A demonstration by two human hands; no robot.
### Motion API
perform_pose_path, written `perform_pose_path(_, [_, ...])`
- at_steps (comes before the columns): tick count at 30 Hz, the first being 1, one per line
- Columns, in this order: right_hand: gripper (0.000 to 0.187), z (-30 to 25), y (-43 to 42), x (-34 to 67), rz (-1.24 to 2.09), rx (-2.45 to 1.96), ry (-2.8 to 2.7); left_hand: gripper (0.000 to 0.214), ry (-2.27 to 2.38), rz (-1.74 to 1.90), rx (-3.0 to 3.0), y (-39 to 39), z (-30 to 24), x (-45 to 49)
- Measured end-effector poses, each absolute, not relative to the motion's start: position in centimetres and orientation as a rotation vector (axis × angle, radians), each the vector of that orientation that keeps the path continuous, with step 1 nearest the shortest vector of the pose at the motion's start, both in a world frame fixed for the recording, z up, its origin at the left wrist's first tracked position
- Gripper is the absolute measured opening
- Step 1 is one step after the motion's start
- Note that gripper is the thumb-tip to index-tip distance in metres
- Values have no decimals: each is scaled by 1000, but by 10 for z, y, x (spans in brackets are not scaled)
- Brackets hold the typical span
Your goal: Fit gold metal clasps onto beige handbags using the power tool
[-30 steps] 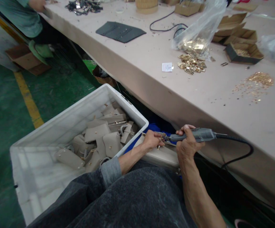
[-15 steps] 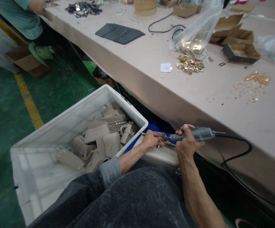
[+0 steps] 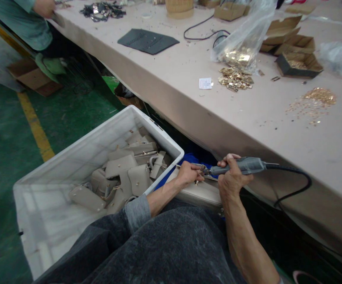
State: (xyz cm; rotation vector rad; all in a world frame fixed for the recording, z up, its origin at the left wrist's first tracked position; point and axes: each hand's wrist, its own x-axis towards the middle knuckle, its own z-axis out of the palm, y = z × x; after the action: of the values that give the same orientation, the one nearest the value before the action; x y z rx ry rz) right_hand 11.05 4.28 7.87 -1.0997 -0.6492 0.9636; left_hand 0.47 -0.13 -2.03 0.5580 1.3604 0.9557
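Observation:
My right hand [image 3: 231, 179] is closed around a grey corded power tool [image 3: 243, 165], its tip pointing left at a small gold metal fitting. My left hand [image 3: 188, 173] pinches that fitting on top of a beige bag [image 3: 200, 193] lying across my lap, below the table edge. The two hands are almost touching at the tool's tip. The tool's black cable [image 3: 295, 185] loops off to the right.
A white plastic bin [image 3: 55, 169] of beige leather pieces [image 3: 126, 169] stands at my left. The long table [image 3: 173, 90] carries gold hardware piles [image 3: 236, 77], a plastic bag, cardboard boxes and a dark leather panel [image 3: 147, 40]. Another person in green [image 3: 26, 19] works at the far end.
Both hands stay in place on the fitting and tool. The view has shifted slightly and the cable loop has moved a little.

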Motion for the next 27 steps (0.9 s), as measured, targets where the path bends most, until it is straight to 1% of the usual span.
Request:
perform_pose_path(10, [20, 79, 42, 109, 946, -1088, -657, 12, 1369, 953, 541, -1, -20, 4])
perform_pose_path(17, [20, 81, 36, 106, 939, -1061, -694, 18, 1367, 955, 502, 0, -18, 5])
perform_pose_path(22, [23, 84, 26, 101, 973, -1067, -841, 8, 1373, 953, 452, 0, -12, 5])
perform_pose_path(27, [21, 79, 21, 100, 983, -1115, -1061, 9, 1372, 956, 415, 0, -1, 5])
